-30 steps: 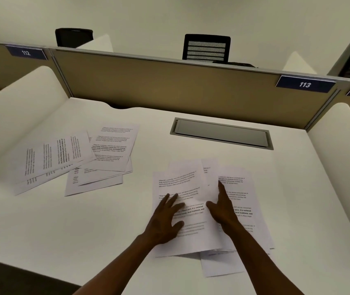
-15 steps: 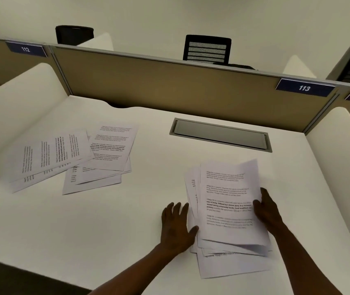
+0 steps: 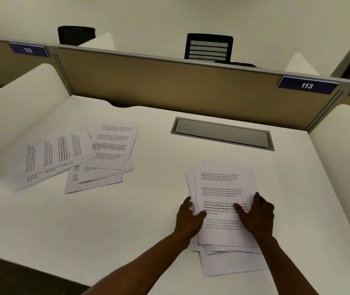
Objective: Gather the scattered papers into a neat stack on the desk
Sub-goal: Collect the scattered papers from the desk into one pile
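Both hands, left (image 3: 187, 220) and right (image 3: 257, 218), are gripping the stack (image 3: 223, 188) near the worktop's (image 3: 127, 220) front-right edge, fingers curled around its sides.

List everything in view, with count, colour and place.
paper stack: one, white, printed, near right of desk, edges uneven
loose papers: several, white, overlapping, left of desk
desk: one, white
cable hatch: one, grey, back centre of desk
partition: one, tan, behind desk
number plates: 112 and 113, blue, on partition
chairs: two, black, beyond partition
left hand: grips stack's left edge
right hand: holds stack's right side
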A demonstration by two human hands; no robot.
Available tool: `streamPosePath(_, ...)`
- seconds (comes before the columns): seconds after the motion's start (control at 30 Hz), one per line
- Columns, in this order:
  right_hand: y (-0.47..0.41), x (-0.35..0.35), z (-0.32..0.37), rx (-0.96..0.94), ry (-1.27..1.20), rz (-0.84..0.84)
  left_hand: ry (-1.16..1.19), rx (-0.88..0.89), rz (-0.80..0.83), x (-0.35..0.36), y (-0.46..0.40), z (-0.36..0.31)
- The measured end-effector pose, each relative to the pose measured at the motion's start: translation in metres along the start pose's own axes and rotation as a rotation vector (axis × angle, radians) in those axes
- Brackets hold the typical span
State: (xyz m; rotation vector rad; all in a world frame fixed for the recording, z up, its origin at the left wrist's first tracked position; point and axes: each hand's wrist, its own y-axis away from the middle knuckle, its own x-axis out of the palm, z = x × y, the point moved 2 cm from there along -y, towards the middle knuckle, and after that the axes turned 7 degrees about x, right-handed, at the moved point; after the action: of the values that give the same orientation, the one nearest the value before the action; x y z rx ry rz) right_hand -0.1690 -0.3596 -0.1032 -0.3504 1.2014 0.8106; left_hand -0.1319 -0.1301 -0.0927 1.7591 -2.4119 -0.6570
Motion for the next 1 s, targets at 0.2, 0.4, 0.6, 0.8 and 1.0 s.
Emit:
streamPosePath(0.2,0.009,0.003,0.004,-0.078,0.077,0.035,0.433,-0.256,-0.060,0.005,-0.016,-0.014)
streamPosePath(0.4,0.020,0.008,0.011,-0.091,0.066,0.058,0.373,-0.243,0.032,-0.002,-0.030,-0.021)
streamPosePath(0.6,0.029,0.014,0.018,-0.079,0.052,0.055,0.257,-0.101,-0.001,0.002,-0.027,-0.018)
streamPosePath(0.8,0.042,0.024,0.034,-0.082,-0.001,0.070,0.264,-0.080,-0.022,-0.020,-0.033,-0.022)
streamPosePath(1.0,0.053,0.032,0.057,-0.113,-0.044,0.100,0.325,-0.065,-0.090,-0.049,-0.042,-0.021)
